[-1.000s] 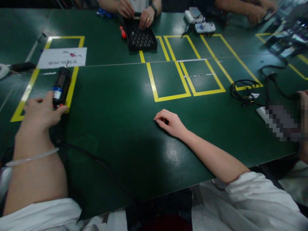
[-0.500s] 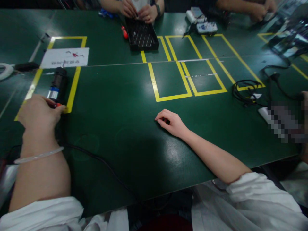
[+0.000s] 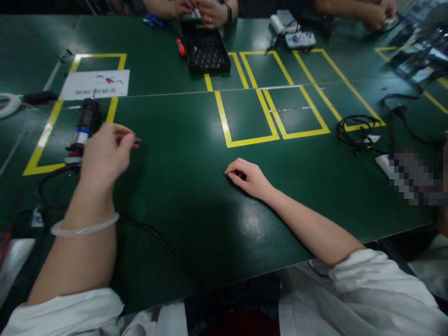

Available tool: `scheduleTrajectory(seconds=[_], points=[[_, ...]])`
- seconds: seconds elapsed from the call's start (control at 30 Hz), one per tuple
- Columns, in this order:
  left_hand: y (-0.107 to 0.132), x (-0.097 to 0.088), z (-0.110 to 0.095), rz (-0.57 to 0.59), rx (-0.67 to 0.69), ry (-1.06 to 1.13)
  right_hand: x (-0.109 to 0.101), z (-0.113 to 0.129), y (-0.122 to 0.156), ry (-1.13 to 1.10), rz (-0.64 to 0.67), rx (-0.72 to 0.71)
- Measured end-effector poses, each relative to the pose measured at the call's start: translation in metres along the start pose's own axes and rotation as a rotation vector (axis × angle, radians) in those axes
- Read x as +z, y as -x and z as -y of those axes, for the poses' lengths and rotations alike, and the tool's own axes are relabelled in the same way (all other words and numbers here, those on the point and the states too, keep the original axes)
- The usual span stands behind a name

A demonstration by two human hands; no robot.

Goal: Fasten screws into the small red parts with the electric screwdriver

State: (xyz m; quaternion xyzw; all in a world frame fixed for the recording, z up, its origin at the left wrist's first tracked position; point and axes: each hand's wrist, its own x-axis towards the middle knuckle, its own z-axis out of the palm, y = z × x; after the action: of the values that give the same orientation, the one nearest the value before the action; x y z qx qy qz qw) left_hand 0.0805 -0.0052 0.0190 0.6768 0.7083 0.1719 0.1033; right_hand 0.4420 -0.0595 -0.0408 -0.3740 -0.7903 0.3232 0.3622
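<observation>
My left hand (image 3: pixel 109 151), with a pale bangle (image 3: pixel 86 228) on the forearm, is raised over the left part of the table. Its fingers are closed round a small red-orange object (image 3: pixel 136 141), mostly hidden by them. Just left of this hand lies a corded electric screwdriver (image 3: pixel 86 119), black with a blue and silver band and its thin bit pointing away from me. My right hand (image 3: pixel 250 178) rests on the green table (image 3: pixel 182 186), fingers curled in and thumb near the index finger. Nothing shows in it.
Yellow tape rectangles (image 3: pixel 254 139) mark the table. A white printed sheet (image 3: pixel 94 85) lies behind the screwdriver. Across the table, a person's hands (image 3: pixel 212 13) work over a black tray (image 3: pixel 210 69) beside a red-handled tool (image 3: pixel 181 47). A coiled black cable (image 3: pixel 357 135) lies right.
My left hand has moved right and slightly away from me, off the electric screwdriver's lower end, carrying the small red-orange object. My right hand has stayed put.
</observation>
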Motion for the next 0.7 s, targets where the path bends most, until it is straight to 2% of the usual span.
scheduleTrajectory(seconds=[0.07, 0.13, 0.23, 0.37, 0.7], points=[[0.012, 0.021, -0.043, 0.155, 0.116, 0.304, 0.0, 0.0, 0.0, -0.008, 0.005, 0.011], [0.027, 0.042, -0.078, 0.342, 0.215, 0.497, 0.0, -0.001, 0.0, -0.05, 0.013, 0.026], [0.048, 0.065, -0.106, 0.553, 0.256, 0.663, 0.002, -0.002, 0.0, -0.14, 0.043, 0.033], [0.062, 0.074, -0.114, 0.644, 0.18, 0.791, 0.003, -0.002, 0.0, -0.17, 0.092, 0.008], [0.065, 0.074, -0.118, 0.666, 0.192, 0.843, 0.004, -0.002, 0.001, -0.142, 0.082, 0.021]])
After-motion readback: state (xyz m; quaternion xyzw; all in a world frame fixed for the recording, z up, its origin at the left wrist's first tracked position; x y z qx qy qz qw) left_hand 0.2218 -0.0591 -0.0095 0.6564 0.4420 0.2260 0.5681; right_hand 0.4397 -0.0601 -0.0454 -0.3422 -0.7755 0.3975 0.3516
